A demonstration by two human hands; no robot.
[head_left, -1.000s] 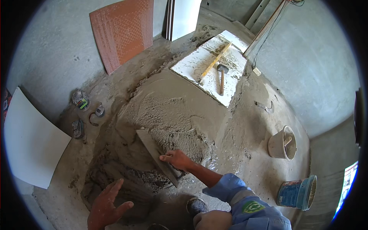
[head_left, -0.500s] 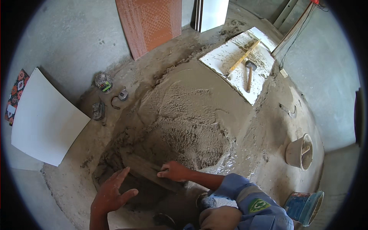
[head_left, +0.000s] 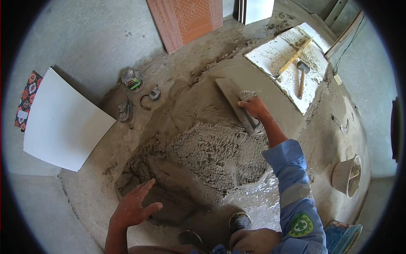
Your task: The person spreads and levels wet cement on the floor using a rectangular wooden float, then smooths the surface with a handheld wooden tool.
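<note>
Long, flat grey trowel [head_left: 233,100]; mortar [head_left: 215,152] wet, grey, lumpy.

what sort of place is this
Probably a room under construction or renovation: wet mortar covers part of the floor, the right hand holds a long float, and a mallet lies on a spattered white board.

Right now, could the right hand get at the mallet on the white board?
Probably not: the right hand grips the trowel, though nothing seems to stand between it and the mallet.
</note>
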